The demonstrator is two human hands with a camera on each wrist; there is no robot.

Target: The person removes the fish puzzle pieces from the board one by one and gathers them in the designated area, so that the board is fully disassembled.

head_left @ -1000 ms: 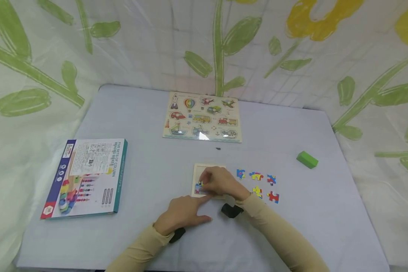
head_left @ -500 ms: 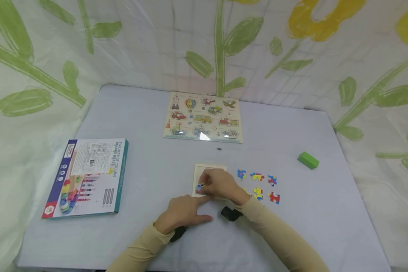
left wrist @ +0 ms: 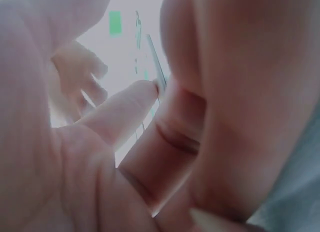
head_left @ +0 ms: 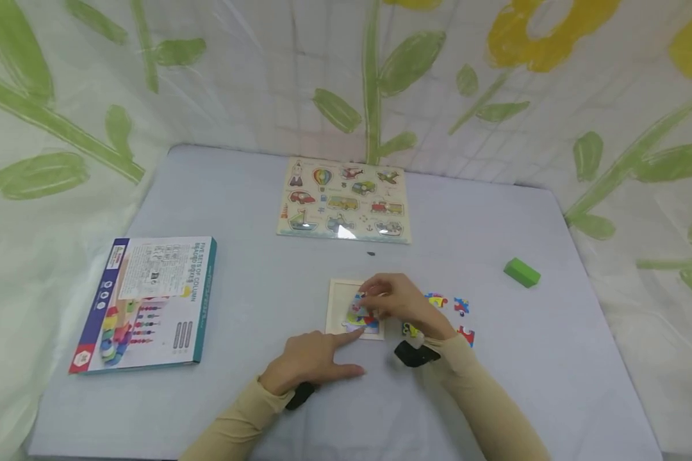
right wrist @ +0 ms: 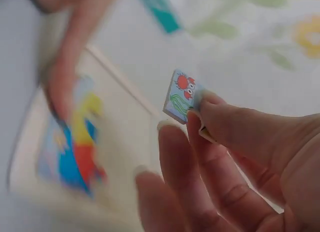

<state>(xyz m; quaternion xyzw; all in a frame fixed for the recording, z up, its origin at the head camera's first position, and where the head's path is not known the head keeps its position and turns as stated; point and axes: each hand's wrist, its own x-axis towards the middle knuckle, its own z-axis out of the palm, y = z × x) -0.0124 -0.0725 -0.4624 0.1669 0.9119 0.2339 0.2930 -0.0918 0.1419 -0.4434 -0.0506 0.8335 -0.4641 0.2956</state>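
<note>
In the head view, my right hand (head_left: pixel 400 301) is raised over the square wooden puzzle tray (head_left: pixel 332 307). Its thumb and fingers pinch a small jigsaw piece (right wrist: pixel 180 97) with a red crab and green seaweed on pale blue, clearest in the right wrist view. Several joined pieces (head_left: pixel 371 325) in blue, red and yellow lie in the tray's lower right part, while its left side shows bare wood. My left hand (head_left: pixel 311 360) lies palm down at the near side, index finger straight and reaching over the tray's lower edge to the joined pieces, thumb spread.
Loose jigsaw pieces (head_left: pixel 461 306) lie right of the tray, some hidden behind the right hand. A green block (head_left: pixel 521 272) sits farther right. At the back is a vehicle peg puzzle board (head_left: pixel 343 200); a beaded-boxes carton (head_left: pixel 144 304) lies on the left. A small dark bit (head_left: pixel 371 253) lies beyond the tray.
My right hand has moved from the tray's lower left up and to the right, carrying the jigsaw piece along. The joined pieces now show beneath it. My left hand stays nearly where it was.
</note>
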